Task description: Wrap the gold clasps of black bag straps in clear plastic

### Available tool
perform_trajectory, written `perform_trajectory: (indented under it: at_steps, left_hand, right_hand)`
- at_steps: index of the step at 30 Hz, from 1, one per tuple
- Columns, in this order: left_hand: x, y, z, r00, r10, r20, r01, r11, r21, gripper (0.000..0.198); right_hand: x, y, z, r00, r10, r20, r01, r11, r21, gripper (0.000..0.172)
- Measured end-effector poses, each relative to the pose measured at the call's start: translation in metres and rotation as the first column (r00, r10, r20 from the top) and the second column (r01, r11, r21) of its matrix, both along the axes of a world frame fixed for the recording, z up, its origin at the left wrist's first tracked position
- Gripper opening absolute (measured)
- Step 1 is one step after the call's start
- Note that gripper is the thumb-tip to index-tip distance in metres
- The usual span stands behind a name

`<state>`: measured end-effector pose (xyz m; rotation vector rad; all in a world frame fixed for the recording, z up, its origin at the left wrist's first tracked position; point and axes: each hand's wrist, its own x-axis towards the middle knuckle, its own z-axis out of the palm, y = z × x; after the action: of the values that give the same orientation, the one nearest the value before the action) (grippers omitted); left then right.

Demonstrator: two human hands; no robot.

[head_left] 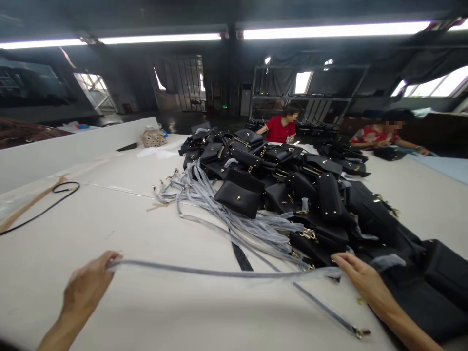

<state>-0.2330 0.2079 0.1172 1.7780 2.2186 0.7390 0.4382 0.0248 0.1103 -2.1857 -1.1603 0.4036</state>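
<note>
A long bag strap (219,274) in clear plastic wrap stretches across the front of the table, sagging slightly. My left hand (87,286) pinches its left end. At the right end, the fingers of my right hand (365,282) are closed on the strap's loose plastic, close to the black bags. Below the right part of the strap lies another wrapped strap piece (325,307) with a metal clasp at its end. Beyond, a bundle of wrapped straps (204,195) with gold hooks rests against a heap of black handbags (239,192).
The bag heap spreads along the right of the white table (109,224). A black cord (44,212) lies at left, and a patterned pouch (153,138) stands near the low partition (73,151). Two people in red tops (281,129) work at the far side.
</note>
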Motion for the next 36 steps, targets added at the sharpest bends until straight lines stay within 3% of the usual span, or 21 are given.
perform_trajectory:
  at_steps: [1, 3, 4, 6, 7, 8, 9, 11, 14, 17, 20, 24, 28, 31, 33, 36]
  left_hand:
    - [0.020, 0.022, 0.014, 0.987, 0.113, -0.117, -0.100, 0.989, 0.112, 0.025]
    - [0.064, 0.058, 0.026, 0.968, 0.203, -0.148, -0.172, 0.965, 0.197, 0.044]
    - [0.085, 0.070, 0.023, 0.965, 0.216, -0.147, -0.182, 0.959, 0.216, 0.053]
    - [0.127, 0.082, 0.003, 0.977, 0.189, -0.102, -0.162, 0.960, 0.231, 0.067]
    - [0.148, 0.082, -0.012, 0.984, 0.124, 0.128, -0.149, 0.967, 0.206, 0.070]
    - [0.169, 0.077, -0.030, 0.905, 0.091, 0.416, -0.168, 0.974, 0.151, 0.071]
    - [0.190, 0.068, -0.049, 0.851, 0.114, 0.513, -0.183, 0.979, 0.086, 0.070]
    - [0.233, 0.043, -0.088, 0.753, 0.190, 0.630, -0.211, 0.977, -0.042, 0.066]
    - [0.288, 0.001, -0.136, 0.534, 0.341, 0.774, -0.200, 0.940, -0.276, 0.052]
    - [0.321, -0.023, -0.159, 0.311, 0.413, 0.856, -0.132, 0.911, -0.392, 0.049]
    - [0.333, -0.022, -0.161, 0.135, 0.415, 0.900, -0.058, 0.910, -0.411, 0.057]
    - [0.335, -0.001, -0.155, -0.020, 0.385, 0.923, 0.050, 0.922, -0.383, 0.051]
    - [0.342, 0.013, -0.153, -0.080, 0.356, 0.931, 0.124, 0.930, -0.346, 0.048]
    - [0.346, 0.014, -0.152, -0.059, 0.308, 0.950, 0.178, 0.939, -0.294, 0.050]
    - [0.347, 0.013, -0.150, -0.019, 0.258, 0.966, 0.213, 0.945, -0.248, 0.051]
    - [0.348, 0.011, -0.150, 0.086, 0.167, 0.982, 0.264, 0.947, -0.184, 0.054]
  right_hand:
    - [0.000, 0.011, -0.010, 0.998, 0.053, 0.031, -0.051, 0.997, -0.058, 0.041]
    - [0.001, 0.032, -0.030, 0.974, 0.171, 0.148, -0.150, 0.978, -0.143, 0.040]
    - [0.001, 0.041, -0.038, 0.940, 0.245, 0.238, -0.211, 0.965, -0.157, 0.039]
    - [-0.001, 0.062, -0.053, 0.830, 0.372, 0.415, -0.354, 0.927, -0.123, 0.037]
    - [-0.004, 0.073, -0.058, 0.773, 0.418, 0.477, -0.429, 0.899, -0.091, 0.036]
    - [-0.008, 0.087, -0.062, 0.728, 0.456, 0.511, -0.497, 0.865, -0.065, 0.036]
    - [-0.013, 0.102, -0.064, 0.698, 0.497, 0.516, -0.550, 0.833, -0.059, 0.036]
    - [-0.025, 0.139, -0.069, 0.671, 0.579, 0.463, -0.606, 0.788, -0.109, 0.038]
    - [-0.042, 0.203, -0.082, 0.671, 0.670, 0.318, -0.602, 0.742, -0.293, 0.054]
    - [-0.050, 0.256, -0.106, 0.708, 0.668, 0.231, -0.559, 0.729, -0.396, 0.079]
    - [-0.049, 0.284, -0.131, 0.753, 0.635, 0.170, -0.512, 0.729, -0.455, 0.089]
    - [-0.048, 0.273, -0.139, 0.757, 0.649, 0.081, -0.539, 0.689, -0.483, 0.092]
    - [-0.083, 0.214, -0.133, 0.679, 0.731, -0.065, -0.673, 0.585, -0.454, 0.102]
    - [-0.133, 0.161, -0.142, 0.593, 0.805, 0.009, -0.706, 0.525, -0.475, 0.125]
    - [-0.159, 0.138, -0.150, 0.574, 0.805, 0.148, -0.643, 0.555, -0.527, 0.131]
    - [-0.167, 0.133, -0.150, 0.587, 0.772, 0.244, -0.597, 0.616, -0.515, 0.119]
